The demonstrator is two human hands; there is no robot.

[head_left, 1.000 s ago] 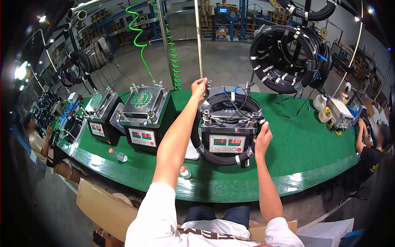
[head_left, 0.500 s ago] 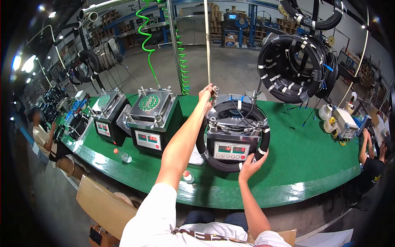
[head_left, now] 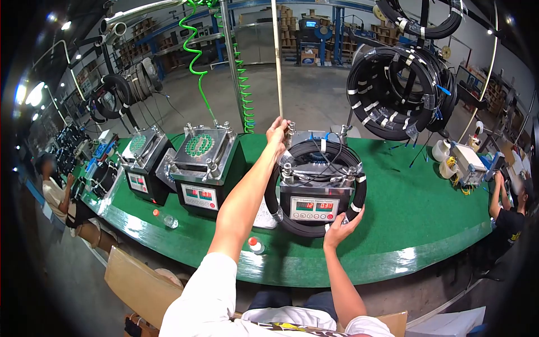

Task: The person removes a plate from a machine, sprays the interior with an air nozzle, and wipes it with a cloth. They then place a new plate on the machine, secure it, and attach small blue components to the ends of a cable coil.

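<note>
A coil of black cable (head_left: pixel 359 194) with white and clear tape bands hangs around the front of a polishing machine (head_left: pixel 316 221) with a lit red display. My right hand (head_left: pixel 341 227) is closed on the coil's lower right side, thumb up along it. My left hand (head_left: pixel 275 135) reaches to the machine's back left corner, fingers curled beside a metal corner post (head_left: pixel 291 130); what they grip is hidden. Thin cable ends with blue connectors (head_left: pixel 319 137) run over the machine's top.
Two similar machines (head_left: pixel 196 168) (head_left: pixel 143 171) stand left on the green table (head_left: pixel 404 224). Small bottles (head_left: pixel 256 245) (head_left: pixel 166 219) sit near the front. Cable coils (head_left: pixel 393 92) hang at the back right. Co-workers (head_left: pixel 56 191) (head_left: pixel 514 210) are at both ends.
The right-hand digits on the machine's display now read differently. Both hands stay at nearly the same places on the machine and coil; the whole view has shifted slightly.
</note>
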